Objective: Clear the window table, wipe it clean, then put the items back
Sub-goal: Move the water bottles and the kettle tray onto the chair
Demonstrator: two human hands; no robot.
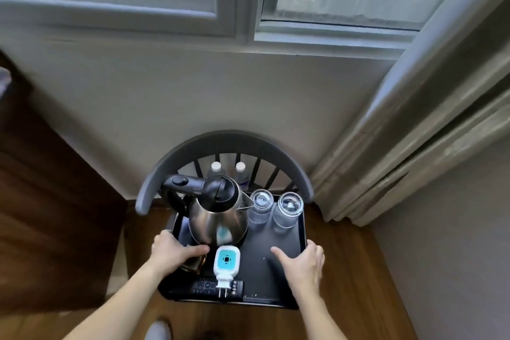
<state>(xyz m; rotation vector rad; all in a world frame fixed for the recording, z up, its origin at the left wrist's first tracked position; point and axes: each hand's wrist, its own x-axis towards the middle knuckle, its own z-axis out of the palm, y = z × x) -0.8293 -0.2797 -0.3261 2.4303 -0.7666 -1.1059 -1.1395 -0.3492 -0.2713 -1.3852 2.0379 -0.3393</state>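
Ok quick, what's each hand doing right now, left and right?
Left hand: grips the left rim of the black rectangular tray, thumb on top.
Right hand: grips the tray's right rim, thumb on top.

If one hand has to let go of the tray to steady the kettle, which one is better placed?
Left, probably. The left hand grips the tray edge right beside the kettle base; the right hand holds the far edge, away from it.

Both bare forearms reach forward, left hand [169, 252] and right hand [302, 262] each gripping, thumbs pointed inward.
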